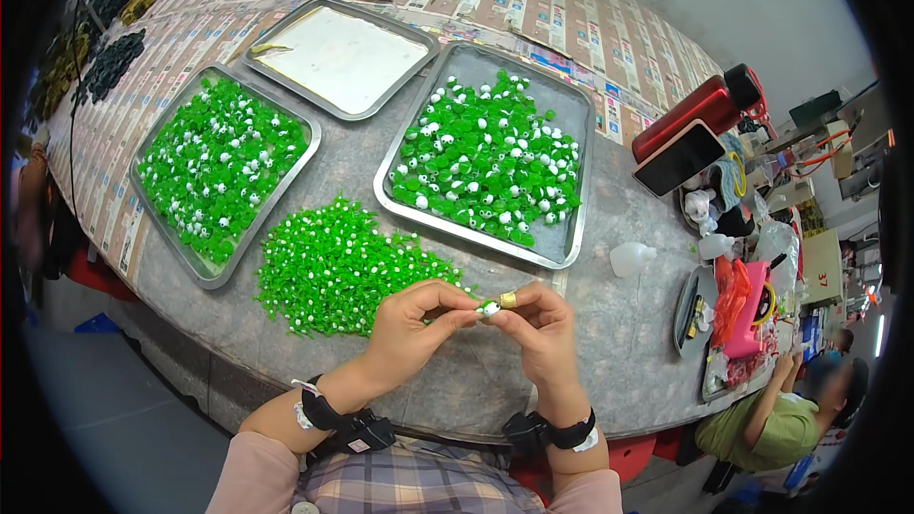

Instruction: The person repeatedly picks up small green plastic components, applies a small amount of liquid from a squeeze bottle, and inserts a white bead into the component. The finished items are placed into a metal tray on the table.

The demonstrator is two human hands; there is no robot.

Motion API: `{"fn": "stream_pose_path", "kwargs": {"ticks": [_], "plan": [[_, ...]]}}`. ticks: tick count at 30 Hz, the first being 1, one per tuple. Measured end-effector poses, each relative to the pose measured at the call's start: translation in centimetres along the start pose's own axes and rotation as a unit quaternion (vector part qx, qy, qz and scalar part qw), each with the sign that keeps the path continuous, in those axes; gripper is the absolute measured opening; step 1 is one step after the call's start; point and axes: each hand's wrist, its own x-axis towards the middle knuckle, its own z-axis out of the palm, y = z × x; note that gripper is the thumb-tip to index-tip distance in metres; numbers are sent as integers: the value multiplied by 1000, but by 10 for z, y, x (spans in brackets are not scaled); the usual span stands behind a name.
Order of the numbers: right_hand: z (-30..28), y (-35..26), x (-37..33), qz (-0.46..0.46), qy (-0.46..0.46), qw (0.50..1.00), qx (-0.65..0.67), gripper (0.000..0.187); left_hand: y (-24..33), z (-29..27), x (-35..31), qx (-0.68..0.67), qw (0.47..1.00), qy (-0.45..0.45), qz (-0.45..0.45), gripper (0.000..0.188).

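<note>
My left hand (416, 328) and my right hand (535, 326) meet in front of me over the table, thumbs and forefingers pinched together. Between their fingertips is a small green and white plastic piece (490, 308) with a dark spot; both hands grip it. Tape wraps a finger of my right hand. Left of my hands, a heap of small green and white pieces (333, 266) lies loose on the tabletop. Beyond it stand two metal trays, a left tray (309, 150) and a right tray (575, 252), both filled with larger green and white pieces.
A third metal tray (347, 116) with a white sheet inside sits at the back. On the right are a red bottle (687, 116), a phone (680, 158), a small white squeeze bottle (630, 259) and a pink container (748, 309). A person in green (766, 430) works farther right.
</note>
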Motion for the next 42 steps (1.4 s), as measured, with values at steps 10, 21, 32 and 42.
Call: {"fn": "stream_pose_path", "kwargs": {"ticks": [10, 21, 32, 42], "plan": [[0, -6, -2, -10, 2, 999, -36, 13, 0, -2, 1, -73, 992, -28, -103, 8], [-10, -2, 1, 20, -49, 997, -50, 13, 1, 1, 0, 2, 999, -29, -30, 4], [-19, -13, 0, 17, -113, 990, -81, 23, 5, 0, 0, 60, 994, -66, 56, 9], [-18, -8, 1, 73, -85, 993, -39, 19, 6, 0, 1, 195, 962, -51, 184, 10]]}}
